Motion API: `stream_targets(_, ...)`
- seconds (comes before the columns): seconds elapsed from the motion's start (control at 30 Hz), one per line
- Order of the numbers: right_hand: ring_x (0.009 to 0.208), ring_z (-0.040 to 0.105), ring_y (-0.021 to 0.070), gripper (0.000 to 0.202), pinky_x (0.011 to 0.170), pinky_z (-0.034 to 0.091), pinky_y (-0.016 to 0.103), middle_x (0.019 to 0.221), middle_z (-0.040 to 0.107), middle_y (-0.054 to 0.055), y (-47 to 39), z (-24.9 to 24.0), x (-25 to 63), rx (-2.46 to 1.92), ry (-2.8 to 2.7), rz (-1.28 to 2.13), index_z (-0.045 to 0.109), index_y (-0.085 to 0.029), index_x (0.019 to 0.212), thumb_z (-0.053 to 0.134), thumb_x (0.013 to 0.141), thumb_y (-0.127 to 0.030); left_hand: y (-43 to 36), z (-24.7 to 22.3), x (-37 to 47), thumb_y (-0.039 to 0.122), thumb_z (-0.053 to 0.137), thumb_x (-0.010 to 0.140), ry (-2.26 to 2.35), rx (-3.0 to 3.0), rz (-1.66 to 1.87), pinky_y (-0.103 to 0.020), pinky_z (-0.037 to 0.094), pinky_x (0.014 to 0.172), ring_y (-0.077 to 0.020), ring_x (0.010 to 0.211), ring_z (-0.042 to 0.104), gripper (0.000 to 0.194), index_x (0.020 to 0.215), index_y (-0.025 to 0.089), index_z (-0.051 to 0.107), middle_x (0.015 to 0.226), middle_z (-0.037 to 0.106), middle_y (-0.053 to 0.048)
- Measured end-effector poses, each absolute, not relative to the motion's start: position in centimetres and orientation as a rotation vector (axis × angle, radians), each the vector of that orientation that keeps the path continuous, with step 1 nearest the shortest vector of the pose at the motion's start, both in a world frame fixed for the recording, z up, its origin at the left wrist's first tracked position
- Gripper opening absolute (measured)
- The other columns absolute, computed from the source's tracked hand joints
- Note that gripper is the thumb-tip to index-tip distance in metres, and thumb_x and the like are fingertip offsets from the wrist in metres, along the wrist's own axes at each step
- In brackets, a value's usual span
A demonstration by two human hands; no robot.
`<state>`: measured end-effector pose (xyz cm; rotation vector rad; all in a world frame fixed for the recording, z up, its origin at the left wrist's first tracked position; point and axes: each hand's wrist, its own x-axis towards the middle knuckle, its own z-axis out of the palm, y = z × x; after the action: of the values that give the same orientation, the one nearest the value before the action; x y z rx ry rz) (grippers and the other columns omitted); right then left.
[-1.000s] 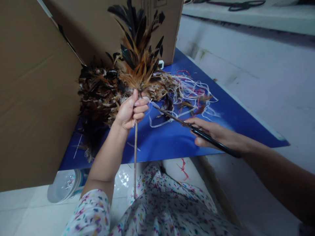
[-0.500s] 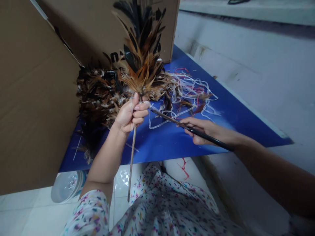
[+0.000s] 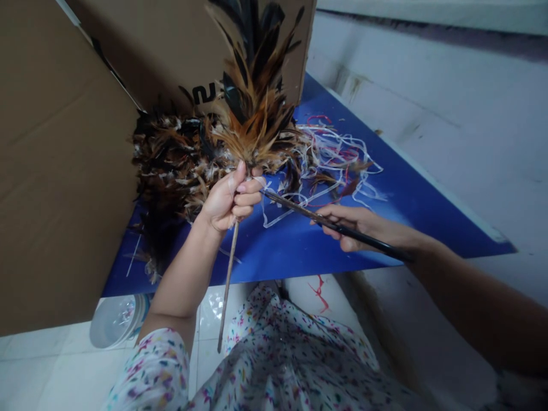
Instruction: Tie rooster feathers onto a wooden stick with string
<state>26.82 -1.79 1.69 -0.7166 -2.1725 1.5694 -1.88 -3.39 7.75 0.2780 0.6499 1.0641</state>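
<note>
My left hand is closed around the thin wooden stick of a feather duster. Brown and black feathers fan upward above the fist, and the bare stick slants down below it. Between the fingers of my right hand lies a slim dark rod with a black lower part. Its far tip reaches close to my left fist; whether they touch I cannot tell. A clear plastic strip loops beside the tip.
Heaped brown and black feathers lie on the blue tabletop, with tangled clear and red strips to their right. Cardboard boxes stand left and behind. A wall borders the right. Below is a white bucket.
The camera view has shifted slightly. The duster's lower stick end has swung a little left. Both hands keep nearly the same hold.
</note>
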Motion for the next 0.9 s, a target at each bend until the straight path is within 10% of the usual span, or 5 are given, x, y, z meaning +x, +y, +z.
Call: stream_targets(0.9, 0.075, 0.049, 0.0124, 0.059, 0.062, 0.041, 0.022, 0.087, 0.053, 0.002, -1.5, 0.6, 27.4, -0.670, -2.112, 1.744, 0.061, -0.023, 0.119, 0.077, 0.074, -0.058, -3.7, 7.8, -1.6, 0.044, 0.045, 0.099, 0.619, 0.248, 1.040, -0.010, 0.008, 0.027, -0.0008, 0.033, 0.023, 0.032, 0.083, 0.018, 0.050, 0.057, 0.031, 0.008)
